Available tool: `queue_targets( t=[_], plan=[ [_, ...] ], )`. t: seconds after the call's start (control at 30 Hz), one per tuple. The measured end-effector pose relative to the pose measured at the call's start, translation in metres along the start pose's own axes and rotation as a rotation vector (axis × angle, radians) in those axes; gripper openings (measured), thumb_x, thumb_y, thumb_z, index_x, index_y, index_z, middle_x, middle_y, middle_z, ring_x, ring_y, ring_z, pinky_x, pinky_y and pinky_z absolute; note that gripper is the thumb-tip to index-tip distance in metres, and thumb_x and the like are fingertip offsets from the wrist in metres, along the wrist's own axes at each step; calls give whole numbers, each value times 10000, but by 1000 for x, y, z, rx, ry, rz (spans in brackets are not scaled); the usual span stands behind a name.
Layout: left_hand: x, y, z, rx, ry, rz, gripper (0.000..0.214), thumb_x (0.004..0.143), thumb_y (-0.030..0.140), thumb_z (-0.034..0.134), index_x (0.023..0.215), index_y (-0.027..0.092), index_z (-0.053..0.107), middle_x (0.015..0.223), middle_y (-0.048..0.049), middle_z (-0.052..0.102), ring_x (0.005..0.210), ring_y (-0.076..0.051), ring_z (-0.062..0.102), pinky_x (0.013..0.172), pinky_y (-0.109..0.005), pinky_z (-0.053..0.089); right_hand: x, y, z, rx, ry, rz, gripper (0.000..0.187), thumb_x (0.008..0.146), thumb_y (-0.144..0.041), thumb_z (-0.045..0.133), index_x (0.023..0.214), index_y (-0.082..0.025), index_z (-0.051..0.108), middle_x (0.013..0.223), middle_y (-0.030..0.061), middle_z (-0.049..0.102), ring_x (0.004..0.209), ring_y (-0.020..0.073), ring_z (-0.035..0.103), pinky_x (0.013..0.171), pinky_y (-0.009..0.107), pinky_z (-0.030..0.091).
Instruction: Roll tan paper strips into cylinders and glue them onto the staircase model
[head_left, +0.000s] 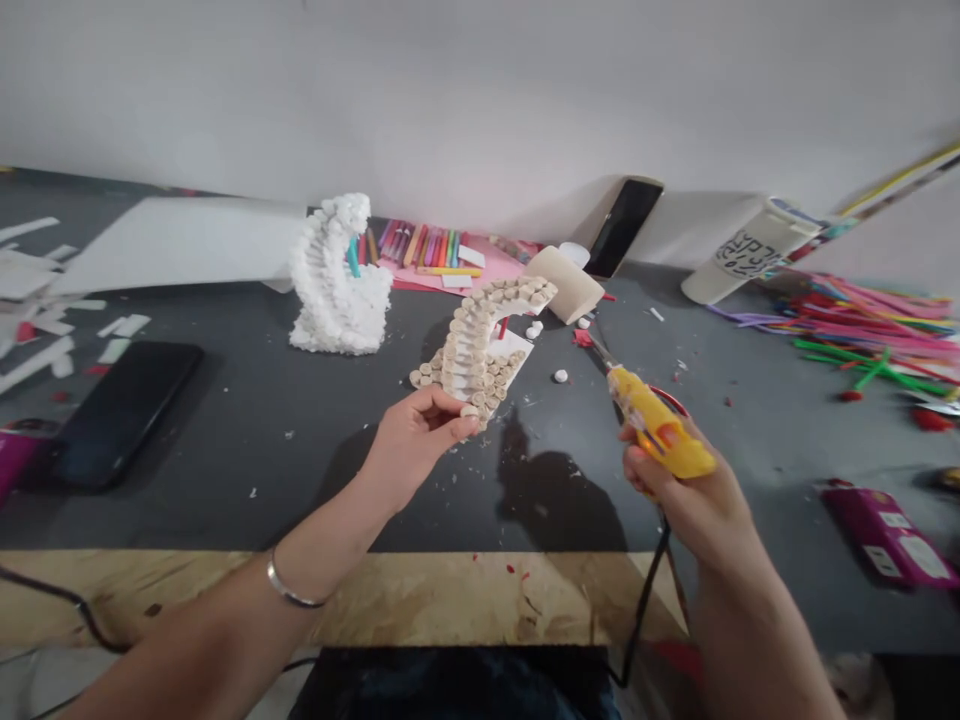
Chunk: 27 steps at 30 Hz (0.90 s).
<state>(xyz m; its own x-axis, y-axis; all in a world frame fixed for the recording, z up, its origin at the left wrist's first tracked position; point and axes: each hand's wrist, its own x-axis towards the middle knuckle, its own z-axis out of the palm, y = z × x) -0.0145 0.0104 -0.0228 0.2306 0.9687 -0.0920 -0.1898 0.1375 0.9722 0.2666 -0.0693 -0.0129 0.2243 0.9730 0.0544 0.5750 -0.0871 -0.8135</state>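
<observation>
Head view: left grip (409, 450) pinches disc-studded spiral model (476, 355); right grip (694, 505) clenches yellow glue gun (660, 430).

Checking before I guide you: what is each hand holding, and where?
Left hand pinches the lower edge of a curved model of round tan discs; right hand wraps the grip of a yellow hot glue gun.

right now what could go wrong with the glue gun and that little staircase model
The glue gun in the right hand has its nozzle tilted down, so glue could drip onto the dark table top. Its black cord hangs over the table edge and might snag. The left hand grips the disc-covered staircase model by one end only, so it could slip or shed discs.
</observation>
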Motion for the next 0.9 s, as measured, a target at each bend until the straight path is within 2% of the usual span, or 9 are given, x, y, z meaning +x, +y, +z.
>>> queue_targets(
  t=[0.07, 0.17, 0.3, 0.43, 0.67, 0.9],
  plan=[
    [0, 1, 0, 22, 27, 16, 185, 657, 259, 798, 736, 184, 648, 719, -5, 702, 695, -140, 667, 672, -279, 556, -4, -14, 9, 222, -119, -8, 271, 883, -481, 542, 961, -221, 540, 656, -8, 555, 525, 147, 508, 482, 281, 409],
    [0, 1, -1, 59, 55, 51, 164, 676, 256, 777, 735, 192, 639, 707, 1, 689, 680, -135, 656, 654, -273, 550, -8, -27, 31, 348, -206, -66, 324, 892, -540, 516, 829, -224, 545, 601, -17, 508, 486, 136, 464, 454, 284, 383],
    [2, -1, -5, 86, 122, 87, 162, 682, 257, 780, 757, 197, 649, 721, 7, 669, 676, -125, 637, 647, -263, 544, -10, -35, 55, 263, -253, -201, 265, 886, -462, 555, 769, -224, 572, 669, 5, 561, 551, 144, 505, 514, 295, 407],
    [3, -3, -7, 75, 134, 88, 173, 678, 263, 791, 763, 193, 657, 735, 9, 664, 698, -122, 633, 661, -255, 545, -13, -43, 63, 115, -305, -352, 241, 893, -413, 541, 761, -214, 572, 691, 13, 586, 583, 146, 547, 549, 291, 427],
    [1, -1, -1, 55, 72, 50, 173, 685, 263, 798, 762, 191, 660, 740, 0, 681, 686, -117, 639, 648, -241, 541, -12, -45, 66, 29, -298, -361, 329, 908, -483, 521, 725, -210, 533, 650, 5, 570, 548, 135, 526, 513, 279, 407],
    [-1, 0, -2, 53, 61, 60, 170, 697, 264, 796, 780, 191, 667, 770, -8, 691, 711, -125, 649, 669, -248, 545, -11, -43, 69, -38, -267, -411, 355, 922, -481, 519, 703, -201, 526, 631, 6, 570, 524, 128, 524, 484, 267, 373]
  ],
)
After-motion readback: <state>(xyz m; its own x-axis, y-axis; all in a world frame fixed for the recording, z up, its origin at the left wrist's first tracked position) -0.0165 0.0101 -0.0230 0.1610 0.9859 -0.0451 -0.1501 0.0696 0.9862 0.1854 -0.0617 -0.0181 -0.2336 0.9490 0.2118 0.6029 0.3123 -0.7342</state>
